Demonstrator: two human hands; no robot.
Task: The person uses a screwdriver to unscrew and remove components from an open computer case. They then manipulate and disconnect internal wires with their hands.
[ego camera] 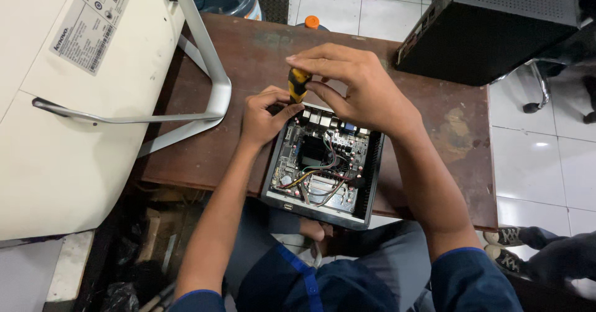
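Two hands: both meet above the far edge of the open computer case, centre of the frame.
White housing: a large white plastic machine housing point(68, 119) fills the left of the frame, its bent silver metal stand point(211, 70) resting on the brown wooden tabletop point(248, 57), seemingly laid aside to leave working room.
Left hand: the left hand point(264, 116) sits at the case's upper left corner, its grip curled together near the tool's shaft, apparently to steady it; whether it pinches the shaft I cannot tell.
Screwdriver: a yellow-and-black-handled screwdriver point(298, 83) stands nearly upright, tip down at the case's far edge.
Right hand: the right hand point(354, 88) arches over from the right, its grip clamped on the handle from above, a hold suited to turning.
Case: the small black open-topped computer case point(369, 181) with its green circuit board point(320, 163) lies at the tabletop's near edge, close to the person.
Black box: a black metal perforated enclosure point(490, 26) stands upper right.
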